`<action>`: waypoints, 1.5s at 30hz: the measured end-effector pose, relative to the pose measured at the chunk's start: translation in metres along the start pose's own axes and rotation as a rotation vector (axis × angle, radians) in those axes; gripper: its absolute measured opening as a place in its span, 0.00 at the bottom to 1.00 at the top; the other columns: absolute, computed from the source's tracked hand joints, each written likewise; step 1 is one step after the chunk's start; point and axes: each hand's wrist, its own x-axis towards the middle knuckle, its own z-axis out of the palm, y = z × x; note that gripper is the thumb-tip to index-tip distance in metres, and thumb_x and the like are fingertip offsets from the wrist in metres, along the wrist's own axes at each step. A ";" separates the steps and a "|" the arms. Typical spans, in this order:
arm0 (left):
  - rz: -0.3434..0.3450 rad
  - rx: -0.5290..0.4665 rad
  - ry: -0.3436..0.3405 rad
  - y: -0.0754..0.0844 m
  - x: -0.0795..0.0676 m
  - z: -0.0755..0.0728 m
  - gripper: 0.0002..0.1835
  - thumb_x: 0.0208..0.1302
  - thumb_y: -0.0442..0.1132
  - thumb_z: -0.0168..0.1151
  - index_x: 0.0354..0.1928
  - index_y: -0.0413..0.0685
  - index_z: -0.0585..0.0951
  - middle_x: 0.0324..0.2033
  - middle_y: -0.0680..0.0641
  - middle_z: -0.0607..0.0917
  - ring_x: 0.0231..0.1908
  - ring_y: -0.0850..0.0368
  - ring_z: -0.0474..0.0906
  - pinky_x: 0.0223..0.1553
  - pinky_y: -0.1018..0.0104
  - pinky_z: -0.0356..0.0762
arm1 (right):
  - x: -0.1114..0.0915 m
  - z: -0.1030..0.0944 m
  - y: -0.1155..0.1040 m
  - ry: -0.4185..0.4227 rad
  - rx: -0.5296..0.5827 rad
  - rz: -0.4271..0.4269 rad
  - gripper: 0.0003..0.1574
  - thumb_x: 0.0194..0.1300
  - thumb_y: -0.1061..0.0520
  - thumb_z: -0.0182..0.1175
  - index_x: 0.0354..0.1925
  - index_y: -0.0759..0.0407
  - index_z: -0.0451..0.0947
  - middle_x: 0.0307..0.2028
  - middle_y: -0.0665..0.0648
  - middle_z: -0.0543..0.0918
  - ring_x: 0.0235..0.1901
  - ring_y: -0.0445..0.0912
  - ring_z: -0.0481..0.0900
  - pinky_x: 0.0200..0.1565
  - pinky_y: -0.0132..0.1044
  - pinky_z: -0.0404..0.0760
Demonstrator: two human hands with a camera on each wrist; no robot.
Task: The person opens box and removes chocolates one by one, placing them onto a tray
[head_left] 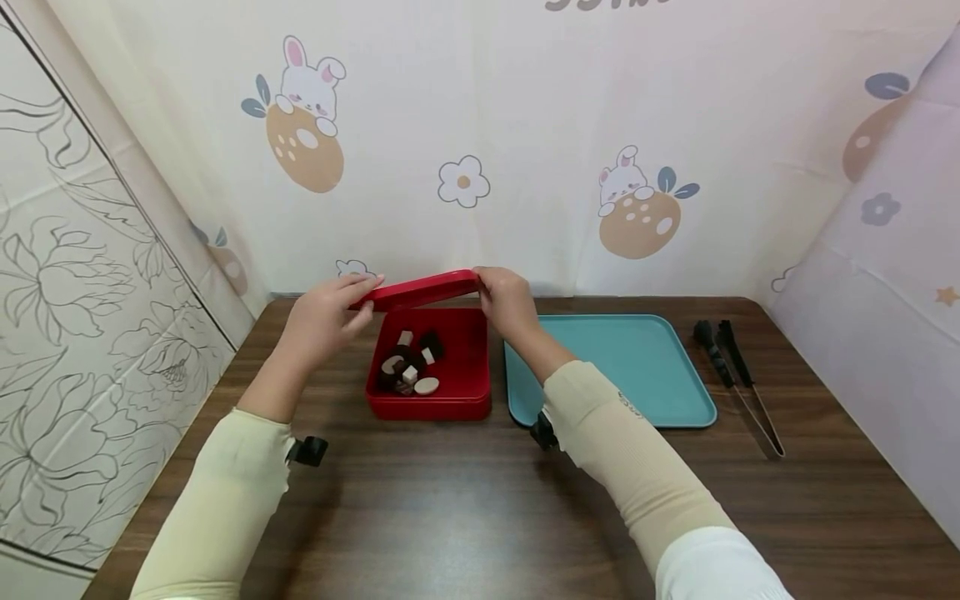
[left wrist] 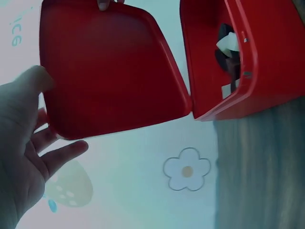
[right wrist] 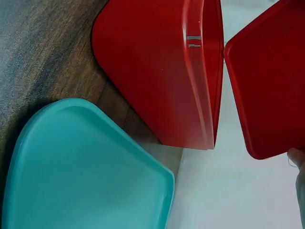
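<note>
Both hands hold a red lid tilted above the back of a red box. My left hand grips the lid's left end, thumb on one face and fingers on the other in the left wrist view. At the lid's right end, my right hand pinches the corner. Inside the box lie several small pieces, among them a white oval piece, a white cube and a dark block. They gather toward the box's left side.
Right of the box lies a teal tray, partly behind the right forearm. Black-handled tongs rest beyond it on the wooden table. A patterned curtain hangs close behind the table's back edge.
</note>
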 end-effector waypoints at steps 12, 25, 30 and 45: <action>-1.039 -1.267 0.025 -0.007 -0.023 0.010 0.29 0.74 0.54 0.49 0.66 0.42 0.67 0.60 0.40 0.72 0.59 0.46 0.71 0.55 0.52 0.76 | -0.008 -0.004 0.007 0.104 0.018 -0.090 0.09 0.62 0.67 0.64 0.43 0.66 0.84 0.39 0.61 0.87 0.40 0.54 0.84 0.49 0.44 0.82; -1.046 -1.931 0.097 0.013 -0.034 0.015 0.17 0.76 0.42 0.43 0.60 0.42 0.68 0.50 0.41 0.83 0.50 0.43 0.81 0.51 0.53 0.79 | -0.025 -0.006 0.007 0.219 0.066 -0.365 0.18 0.57 0.67 0.69 0.47 0.68 0.81 0.44 0.63 0.85 0.45 0.55 0.83 0.52 0.45 0.81; -1.039 -2.087 0.262 0.023 -0.038 0.012 0.19 0.74 0.35 0.42 0.64 0.42 0.62 0.52 0.42 0.81 0.47 0.47 0.82 0.48 0.56 0.81 | -0.032 -0.005 0.005 0.205 0.118 -0.398 0.22 0.55 0.67 0.71 0.49 0.67 0.80 0.48 0.64 0.84 0.50 0.55 0.80 0.54 0.46 0.79; -0.821 -2.094 0.325 0.039 -0.069 0.003 0.19 0.74 0.30 0.38 0.64 0.41 0.65 0.54 0.42 0.79 0.48 0.46 0.82 0.47 0.56 0.82 | -0.047 -0.019 0.003 0.118 0.128 -0.494 0.27 0.52 0.69 0.72 0.53 0.67 0.78 0.53 0.67 0.79 0.53 0.57 0.77 0.50 0.46 0.81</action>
